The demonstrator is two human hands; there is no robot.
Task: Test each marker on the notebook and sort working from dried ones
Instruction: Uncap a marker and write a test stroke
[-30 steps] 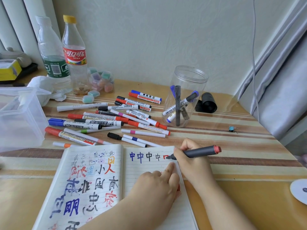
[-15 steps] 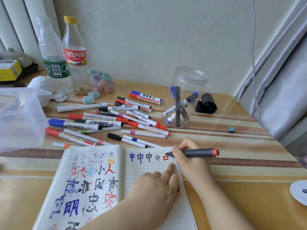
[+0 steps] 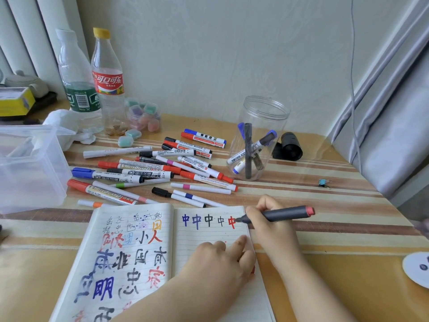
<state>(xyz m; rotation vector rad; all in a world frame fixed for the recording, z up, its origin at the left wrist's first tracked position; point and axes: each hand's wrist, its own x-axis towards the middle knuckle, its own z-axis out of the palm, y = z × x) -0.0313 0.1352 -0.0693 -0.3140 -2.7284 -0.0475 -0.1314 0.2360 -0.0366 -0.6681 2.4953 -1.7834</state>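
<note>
The fingers (image 3: 255, 211) of the right hand (image 3: 270, 225) are curled round a dark grey marker with a red end (image 3: 282, 213), pinching it near the tip. The marker lies almost level, its tip touching the right-hand page of the open lined paper notebook (image 3: 204, 242) just beside a red character, the last in a row of blue, black and red ones. The left hand (image 3: 220, 263) rests flat on the lower part of that same page, fingers relaxed and close together, with a small red piece, perhaps a cap, just showing at its right edge; whether the hand grips it I cannot tell. The left-hand page is full of writing in many colours.

Beyond the notebook, a loose heap of whiteboard markers with red, blue, black, pink, green and orange caps (image 3: 151, 168) lies scattered on the striped tan worktop (image 3: 325, 263). To the right of the heap stands a clear round plastic jar (image 3: 260, 138), open at the top, holding a few markers leaning upright. A black cylinder (image 3: 289, 146) lies just beside the jar. At the left edge sits a clear plastic box (image 3: 30, 168). Behind the heap stand two clear plastic bottles (image 3: 92, 87), one with a green label and one with a red label and yellow cap, near a small clear tub of pastel erasers (image 3: 144, 117).
</note>
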